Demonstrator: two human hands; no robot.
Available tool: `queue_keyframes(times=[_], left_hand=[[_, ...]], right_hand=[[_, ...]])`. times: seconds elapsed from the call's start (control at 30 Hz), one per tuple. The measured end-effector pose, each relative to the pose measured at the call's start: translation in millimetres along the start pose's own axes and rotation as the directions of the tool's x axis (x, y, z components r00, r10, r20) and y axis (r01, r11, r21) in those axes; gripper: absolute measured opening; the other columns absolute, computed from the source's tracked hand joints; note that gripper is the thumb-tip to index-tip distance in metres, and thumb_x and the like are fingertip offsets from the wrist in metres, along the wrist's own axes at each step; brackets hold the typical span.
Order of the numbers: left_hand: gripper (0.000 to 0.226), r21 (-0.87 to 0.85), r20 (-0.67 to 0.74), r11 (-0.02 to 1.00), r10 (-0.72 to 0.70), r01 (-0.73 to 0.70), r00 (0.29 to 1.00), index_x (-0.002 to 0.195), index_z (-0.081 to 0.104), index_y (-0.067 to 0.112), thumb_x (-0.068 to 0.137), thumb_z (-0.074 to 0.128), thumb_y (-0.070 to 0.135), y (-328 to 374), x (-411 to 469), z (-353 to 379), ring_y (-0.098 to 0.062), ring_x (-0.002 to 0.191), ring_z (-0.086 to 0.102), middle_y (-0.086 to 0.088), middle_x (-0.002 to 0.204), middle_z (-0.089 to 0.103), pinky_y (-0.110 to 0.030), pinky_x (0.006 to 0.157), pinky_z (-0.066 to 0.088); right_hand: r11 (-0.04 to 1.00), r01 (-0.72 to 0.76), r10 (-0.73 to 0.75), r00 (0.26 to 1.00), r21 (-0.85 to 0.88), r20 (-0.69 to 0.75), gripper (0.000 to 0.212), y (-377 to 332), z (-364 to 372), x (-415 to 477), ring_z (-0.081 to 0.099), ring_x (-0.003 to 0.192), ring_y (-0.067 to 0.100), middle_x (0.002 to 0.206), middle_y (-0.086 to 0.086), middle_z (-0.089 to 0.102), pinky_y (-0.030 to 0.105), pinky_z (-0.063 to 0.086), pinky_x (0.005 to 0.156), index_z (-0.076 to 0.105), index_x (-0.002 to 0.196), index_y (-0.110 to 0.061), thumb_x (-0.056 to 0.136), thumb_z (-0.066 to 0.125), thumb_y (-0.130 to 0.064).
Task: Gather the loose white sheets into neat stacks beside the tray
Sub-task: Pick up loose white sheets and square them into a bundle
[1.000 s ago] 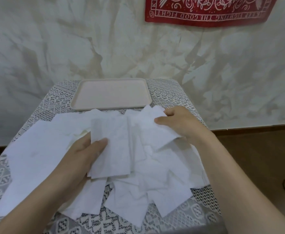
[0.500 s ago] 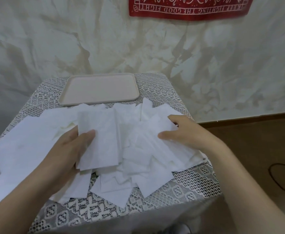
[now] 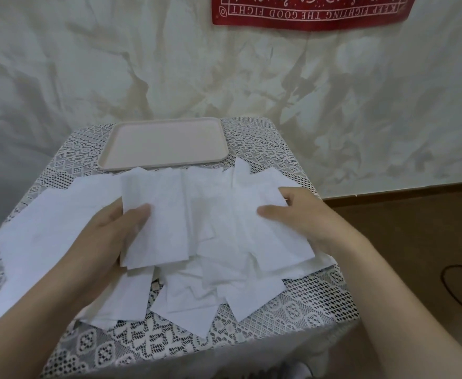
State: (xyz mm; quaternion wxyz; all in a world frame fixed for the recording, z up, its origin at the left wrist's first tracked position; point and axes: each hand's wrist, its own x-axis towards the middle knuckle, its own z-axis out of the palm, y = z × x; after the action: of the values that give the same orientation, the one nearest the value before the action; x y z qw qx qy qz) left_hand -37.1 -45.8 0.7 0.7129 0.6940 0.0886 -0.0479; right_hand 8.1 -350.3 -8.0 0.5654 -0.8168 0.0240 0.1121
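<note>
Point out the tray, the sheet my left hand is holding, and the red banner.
tray [image 3: 164,143], head view, bare floor at its middle.
held sheet [image 3: 164,225], head view, middle of its top face.
red banner [image 3: 306,15], head view, its lettered lower border.

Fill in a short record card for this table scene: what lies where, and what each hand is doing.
Surface: lace cloth
Tray: beige, at the far side
Pile: white sheets, loose and overlapping in front of the tray; no neat stack yet
Left hand: holds a single sheet, thumb on top
Right hand: grips the pile's right side
Wall: red banner
</note>
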Motion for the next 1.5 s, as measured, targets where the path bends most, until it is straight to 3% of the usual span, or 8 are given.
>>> queue_keyframes(times=[0.3, 0.47, 0.53, 0.63, 1.07, 1.23, 1.33, 1.5], left_hand=[[0.023, 0.002, -0.008, 1.0, -0.015, 0.015, 1.0, 0.121, 0.072, 0.02, 0.107, 0.054, 0.025, 1.2, -7.8, 1.4, -0.029, 0.076, 0.077, -0.013, 0.105, 0.079, -0.038, 0.048, 0.059], [0.027, -0.032, -0.03, 0.999, 0.011, -0.012, 0.999, 0.121, 0.071, 0.018, 0.109, 0.051, 0.031, 3.6, -10.0, 9.0, -0.024, 0.059, 0.071, -0.01, 0.092, 0.078, -0.036, 0.044, 0.051], [0.03, -0.083, -0.015, 0.996, 0.023, -0.024, 1.0, 0.12, 0.072, 0.017, 0.109, 0.05, 0.033, 4.4, -10.3, 14.7, -0.026, 0.062, 0.072, -0.01, 0.095, 0.079, -0.04, 0.057, 0.055], [0.032, -0.232, 0.013, 0.973, 0.006, -0.003, 1.0, 0.123, 0.073, 0.021, 0.108, 0.049, 0.035, 5.5, -9.9, 17.4, -0.02, 0.1, 0.078, -0.005, 0.115, 0.08, -0.046, 0.097, 0.058], [0.04, -0.241, 0.09, 0.97, -0.019, 0.04, 0.996, 0.133, 0.067, 0.018, 0.104, 0.052, 0.04, -1.7, -4.8, 2.9, -0.023, 0.115, 0.074, -0.004, 0.122, 0.078, -0.05, 0.103, 0.055], [0.037, -0.258, 0.099, 0.963, -0.055, 0.079, 0.994, 0.129, 0.07, 0.016, 0.105, 0.052, 0.038, -4.5, -2.2, -1.1, -0.03, 0.116, 0.073, -0.008, 0.122, 0.078, -0.053, 0.099, 0.056], [0.038, -0.24, 0.114, 0.968, -0.05, 0.076, 0.992, 0.123, 0.075, 0.018, 0.099, 0.06, 0.043, -6.8, 0.3, -5.1, -0.043, 0.12, 0.069, -0.012, 0.123, 0.077, -0.067, 0.104, 0.05], [0.041, -0.276, 0.119, 0.959, -0.038, 0.07, 0.992, 0.127, 0.069, 0.013, 0.097, 0.054, 0.037, -5.5, 0.5, -5.3, -0.026, 0.113, 0.075, -0.009, 0.121, 0.078, -0.053, 0.108, 0.052]], right_hand=[[0.998, 0.021, -0.021, 1.0, -0.057, -0.006, 0.011, -8.0, -5.6, -16.8, 0.077, 0.091, 0.021, 0.096, -0.001, 0.08, 0.047, 0.058, 0.094, 0.078, 0.1, -0.015, 0.095, 0.071, -0.022], [0.923, 0.139, -0.134, 0.99, 0.359, -0.039, 0.014, -31.2, 13.5, -24.7, 0.076, 0.092, 0.021, 0.103, 0.005, 0.08, 0.028, 0.062, 0.074, 0.075, 0.108, -0.014, 0.096, 0.068, -0.015], [0.895, 0.163, -0.162, 0.986, 0.414, -0.039, 0.012, -39.6, 33.5, -26.8, 0.076, 0.084, 0.017, 0.098, 0.004, 0.08, 0.023, 0.06, 0.067, 0.075, 0.104, -0.015, 0.095, 0.067, -0.014], [0.903, 0.195, -0.204, 0.979, 0.383, -0.016, 0.012, -48.4, 67.4, -28.8, 0.077, 0.081, 0.017, 0.093, 0.005, 0.08, 0.025, 0.061, 0.066, 0.076, 0.103, -0.014, 0.096, 0.066, -0.011], [0.958, 0.194, -0.204, 0.979, 0.21, 0.027, 0.008, -47.6, 110.6, -31.0, 0.077, 0.077, 0.016, 0.085, 0.0, 0.079, 0.029, 0.057, 0.061, 0.074, 0.09, -0.016, 0.095, 0.069, -0.018], [0.964, 0.241, -0.241, 0.97, 0.112, -0.005, 0.019, -46.3, 106.3, -30.6, 0.075, 0.08, 0.028, 0.085, 0.006, 0.078, 0.053, 0.062, 0.071, 0.075, 0.089, -0.009, 0.096, 0.068, -0.025], [0.924, 0.327, -0.306, 0.943, 0.196, -0.129, 0.015, -47.1, 101.6, -29.4, 0.075, 0.076, 0.023, 0.082, 0.004, 0.079, 0.044, 0.06, 0.068, 0.076, 0.088, -0.01, 0.096, 0.068, -0.02], [0.921, 0.329, -0.311, 0.944, 0.21, -0.113, 0.007, -49.0, 92.5, -26.3, 0.077, 0.08, 0.023, 0.085, 0.004, 0.08, 0.035, 0.06, 0.069, 0.078, 0.09, -0.011, 0.093, 0.071, -0.013]])
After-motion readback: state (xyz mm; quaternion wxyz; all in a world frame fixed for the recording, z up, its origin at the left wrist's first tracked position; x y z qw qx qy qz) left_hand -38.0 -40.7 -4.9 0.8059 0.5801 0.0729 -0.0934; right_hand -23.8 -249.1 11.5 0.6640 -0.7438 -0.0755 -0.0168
